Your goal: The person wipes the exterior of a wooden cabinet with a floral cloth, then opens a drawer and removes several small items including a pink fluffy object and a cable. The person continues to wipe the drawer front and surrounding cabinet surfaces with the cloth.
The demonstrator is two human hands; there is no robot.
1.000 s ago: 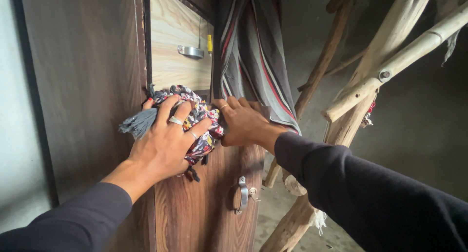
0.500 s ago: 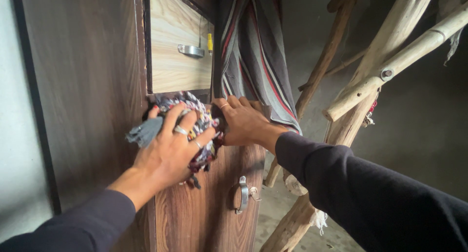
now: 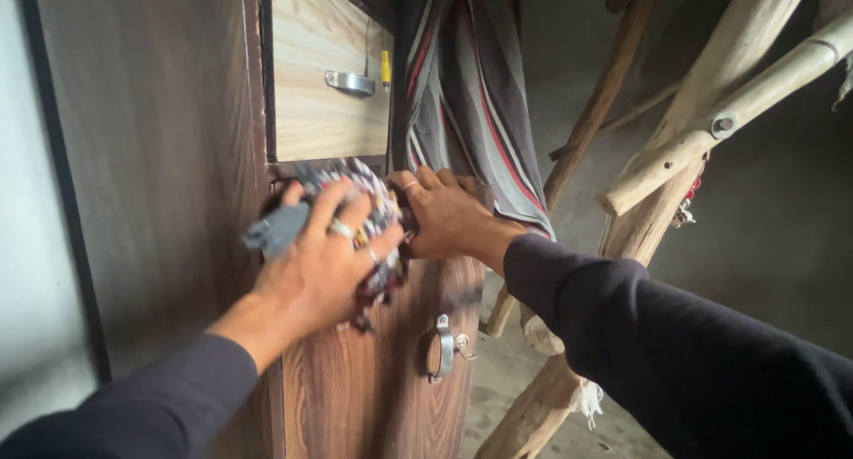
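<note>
- The left hand point(image 3: 333, 263) is spread over a bundle of patterned cloth point(image 3: 373, 212), its grip closed around the wad, with a grey tasselled end point(image 3: 277, 231) sticking out past the fingers on the side away from the drawer.
- The bundle sits pressed into the dark gap just below the pale wooden drawer point(image 3: 329, 77), at the top edge of the brown cupboard door point(image 3: 382, 370).
- The right hand point(image 3: 449, 217) lies flat beside the bundle, just below the drawer's far corner, fingers pushing against the cloth and the door's upper edge; it holds nothing that I can see, only presses.
- A striped cloth point(image 3: 471, 95) hangs just beside the drawer, its lower edge touching the right wrist.
- Rough wooden poles point(image 3: 702, 139) lean well apart from the drawer, off to the far side.
- To my eye the stuffing step is in hand: the cloth is partly in the opening under the drawer, not yet fully tucked.
- The next push would want both hands pressing inward together, and that loose grey end gathered in so it does not snag on the door edge.
- The metal door handle point(image 3: 442, 348) hangs untouched, well below the drawer.
</note>
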